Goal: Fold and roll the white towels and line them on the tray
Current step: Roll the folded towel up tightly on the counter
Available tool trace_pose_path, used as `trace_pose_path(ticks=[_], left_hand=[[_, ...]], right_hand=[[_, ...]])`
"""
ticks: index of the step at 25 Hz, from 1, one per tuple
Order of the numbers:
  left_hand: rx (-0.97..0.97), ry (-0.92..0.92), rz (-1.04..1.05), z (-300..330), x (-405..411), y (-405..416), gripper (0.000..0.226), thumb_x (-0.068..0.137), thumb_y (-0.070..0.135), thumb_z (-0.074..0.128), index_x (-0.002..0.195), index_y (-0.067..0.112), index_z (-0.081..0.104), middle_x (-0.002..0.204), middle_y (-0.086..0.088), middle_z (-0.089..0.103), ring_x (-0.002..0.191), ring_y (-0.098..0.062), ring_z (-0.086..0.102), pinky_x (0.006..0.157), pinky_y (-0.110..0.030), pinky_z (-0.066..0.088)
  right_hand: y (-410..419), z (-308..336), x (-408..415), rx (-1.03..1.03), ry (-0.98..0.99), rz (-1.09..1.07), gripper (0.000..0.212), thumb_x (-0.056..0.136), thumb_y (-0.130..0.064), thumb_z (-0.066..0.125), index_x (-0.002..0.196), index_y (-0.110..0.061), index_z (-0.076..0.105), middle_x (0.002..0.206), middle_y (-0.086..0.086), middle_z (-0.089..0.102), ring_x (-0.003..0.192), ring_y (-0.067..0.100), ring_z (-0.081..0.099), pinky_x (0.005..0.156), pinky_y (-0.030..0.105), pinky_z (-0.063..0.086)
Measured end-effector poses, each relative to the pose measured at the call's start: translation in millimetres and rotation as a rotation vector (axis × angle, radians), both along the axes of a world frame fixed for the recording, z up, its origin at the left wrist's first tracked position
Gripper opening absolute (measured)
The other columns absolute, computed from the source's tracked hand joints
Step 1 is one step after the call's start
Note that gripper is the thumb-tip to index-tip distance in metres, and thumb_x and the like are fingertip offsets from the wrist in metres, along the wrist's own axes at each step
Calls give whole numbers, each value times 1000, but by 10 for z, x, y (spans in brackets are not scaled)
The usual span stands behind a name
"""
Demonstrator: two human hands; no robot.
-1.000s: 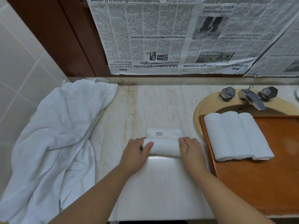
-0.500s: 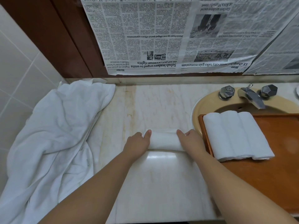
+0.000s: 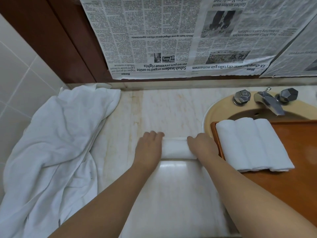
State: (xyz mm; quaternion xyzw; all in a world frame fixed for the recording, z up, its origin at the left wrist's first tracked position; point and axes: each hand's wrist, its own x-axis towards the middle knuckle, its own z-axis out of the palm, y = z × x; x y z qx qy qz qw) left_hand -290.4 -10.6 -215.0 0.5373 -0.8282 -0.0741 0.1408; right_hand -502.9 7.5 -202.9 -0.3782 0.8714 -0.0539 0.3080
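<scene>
Marble counter (image 3: 171, 109), newspapered wall (image 3: 171, 36), apparently a bathroom.

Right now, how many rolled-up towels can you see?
4. Three rolled towels lie side by side on the wooden tray: left, middle, right. The fourth roll is on the counter between the left hand and right hand.
</scene>
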Motion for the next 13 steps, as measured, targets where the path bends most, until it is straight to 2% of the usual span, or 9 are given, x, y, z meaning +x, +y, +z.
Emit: trace_pose_path(ticks=[1, 3, 5, 6, 8, 9, 11, 13], left_hand=[[-68, 8, -100, -66, 40, 46, 31, 87, 11, 75, 117, 15, 67, 96, -5, 66, 84, -29, 59, 68, -39, 51], [-162, 6, -194, -120, 125, 141, 30, 94, 34, 73, 116, 12, 69, 101, -7, 71, 85, -30, 61, 70, -42, 56], [-144, -106, -246, -157, 169, 228, 59, 95, 57, 65, 130, 10, 65, 120, -13, 70, 99, -32, 64, 80, -42, 59], [-116, -152, -249, -145, 164, 258, 68, 91, 60, 67, 135, 9, 61, 125, -14, 67, 102, -32, 64, 80, -41, 58], [-41, -206, -226, -109, 101, 286, 71, 86, 57, 75, 135, 9, 58, 120, -13, 66, 96, -30, 64, 74, -38, 56], [-11, -216, -208, -93, 68, 276, 70, 85, 56, 77, 133, 9, 58, 116, -11, 65, 93, -29, 63, 72, -36, 55], [44, -226, -181, -2, 19, 268, 68, 88, 57, 73, 134, 10, 57, 114, -8, 64, 94, -27, 62, 70, -35, 53], [116, -228, -145, 99, -14, 236, 70, 97, 60, 57, 147, 12, 46, 125, -6, 59, 109, -26, 57, 77, -36, 50]], right_hand=[[5, -21, -2, -5, 2, 2, 34, 96, -42, 44, 83, -12, 55, 83, 4, 60, 74, 22, 56, 61, 34, 38], [9, -58, -7, -11, -5, 2, 34, 96, -43, 42, 83, -14, 54, 84, 4, 59, 79, 24, 58, 64, 35, 40], [-14, -65, -20, 22, -15, 15, 32, 95, -42, 42, 84, -14, 54, 86, 4, 60, 84, 27, 60, 69, 36, 42], [-32, -49, -28, 46, -21, 25, 31, 95, -41, 43, 85, -14, 55, 86, 4, 60, 84, 27, 60, 69, 37, 43], [-80, -13, -22, 44, -9, 23, 29, 97, -38, 43, 89, -13, 55, 86, 4, 61, 80, 26, 60, 69, 37, 45], [-92, 10, -5, -35, 39, 24, 28, 99, -36, 43, 91, -12, 55, 86, 5, 61, 79, 26, 60, 68, 38, 47], [-35, 13, 47, -321, 199, 127, 30, 104, -36, 43, 92, -12, 56, 86, 5, 62, 78, 26, 60, 67, 40, 49], [185, -41, 167, -542, 304, 354, 37, 106, -36, 41, 94, -12, 65, 92, 6, 65, 87, 30, 64, 74, 43, 49]])
